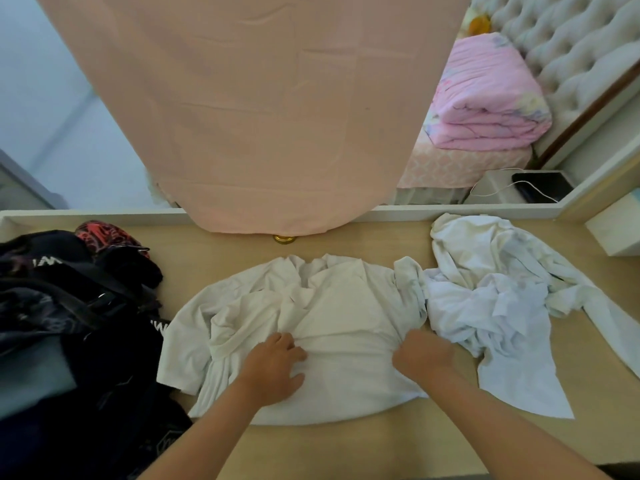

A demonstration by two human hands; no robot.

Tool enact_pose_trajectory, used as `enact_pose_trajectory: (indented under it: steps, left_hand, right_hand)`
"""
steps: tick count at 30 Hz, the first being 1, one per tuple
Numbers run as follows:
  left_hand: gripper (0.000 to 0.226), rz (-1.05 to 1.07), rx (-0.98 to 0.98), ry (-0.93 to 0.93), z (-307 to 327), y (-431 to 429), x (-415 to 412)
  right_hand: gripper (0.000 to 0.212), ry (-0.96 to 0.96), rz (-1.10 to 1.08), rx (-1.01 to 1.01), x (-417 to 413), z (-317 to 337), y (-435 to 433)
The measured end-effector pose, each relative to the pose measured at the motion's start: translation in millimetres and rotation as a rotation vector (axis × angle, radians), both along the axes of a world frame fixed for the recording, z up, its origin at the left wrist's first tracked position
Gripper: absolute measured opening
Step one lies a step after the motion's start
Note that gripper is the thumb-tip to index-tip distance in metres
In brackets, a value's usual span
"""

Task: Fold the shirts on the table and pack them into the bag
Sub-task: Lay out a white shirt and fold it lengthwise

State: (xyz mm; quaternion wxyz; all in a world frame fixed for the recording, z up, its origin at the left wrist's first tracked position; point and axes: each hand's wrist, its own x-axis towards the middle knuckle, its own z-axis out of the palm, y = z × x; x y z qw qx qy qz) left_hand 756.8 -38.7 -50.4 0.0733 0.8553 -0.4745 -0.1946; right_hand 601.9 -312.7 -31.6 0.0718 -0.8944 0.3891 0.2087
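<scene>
Lettering on the black bag
White print shows in two places on the black bag (pixel 104 355). Only a "W" can be read in each, and folds hide the other letters.

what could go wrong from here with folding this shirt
1. The middle shirt is bunched and creased near the collar, so folding it now may press the wrinkles in.
2. Its sleeve meets the crumpled shirt pile. A pull by the right hand, which grips the fabric, could drag that pile along.
3. Its other edge lies right beside the black bag, where it might catch on the straps.
</scene>
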Motion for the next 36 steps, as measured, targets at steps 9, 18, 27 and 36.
enact_pose_trajectory:
  steps: [9, 18, 27, 36]
  left_hand:
    - [0.063, 0.299, 0.068, -0.139, -6, -2, 70]
    - [0.042, 0.437, 0.114, -0.360, -3, 10, 104]
    - [0.050, 0.358, -0.032, -0.128, -8, -29, 121]
    - [0.025, 0.424, -0.035, -0.083, -2, -42, 140]
  right_hand:
    - [0.061, -0.308, 0.590, 0.236, 132, 2, 4]
    - [0.057, -0.194, 0.575, -0.083, 143, -31, -33]
    - [0.021, -0.269, 0.650, -0.134, 158, -27, -54]
    - [0.015, -0.302, 0.161, -0.279, 147, -11, -94]
